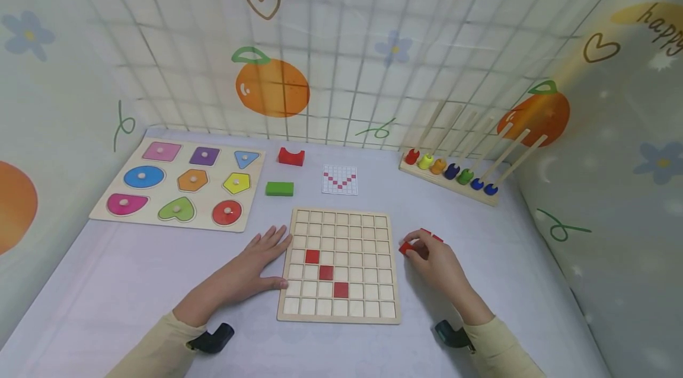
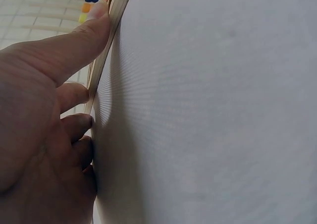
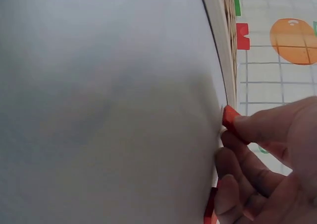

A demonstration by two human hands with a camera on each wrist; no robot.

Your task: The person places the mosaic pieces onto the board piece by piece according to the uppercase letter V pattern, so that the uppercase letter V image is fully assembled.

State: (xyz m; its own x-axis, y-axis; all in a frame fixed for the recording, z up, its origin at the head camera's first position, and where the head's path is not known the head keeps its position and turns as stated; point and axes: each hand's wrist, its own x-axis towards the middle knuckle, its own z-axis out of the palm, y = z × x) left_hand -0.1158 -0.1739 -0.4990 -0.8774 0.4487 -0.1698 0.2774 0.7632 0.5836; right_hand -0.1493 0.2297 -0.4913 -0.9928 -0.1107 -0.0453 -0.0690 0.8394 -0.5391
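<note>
A wooden grid board (image 1: 368, 316) lies flat in the middle of the table, with red square tiles (image 1: 326, 273) in three of its cells, stepping down to the right. My left hand (image 1: 248, 271) rests along the board's left edge, fingers straight and thumb against the frame. Beyond the right edge, my right hand (image 1: 440, 262) pinches a red tile (image 3: 231, 118) between thumb and fingers, close to the board. More red tiles (image 1: 437, 238) lie just behind that hand, partly hidden by it. A small card (image 1: 340, 180) with a V of red squares lies behind the board.
A shape puzzle board (image 1: 203, 223) with knobbed pieces lies at the back left. Near it are a red notched block (image 1: 291, 157) and a green block (image 1: 280, 189). A peg rack (image 1: 453, 182) with colored beads and tall rods stands at the back right, before the patterned curtain.
</note>
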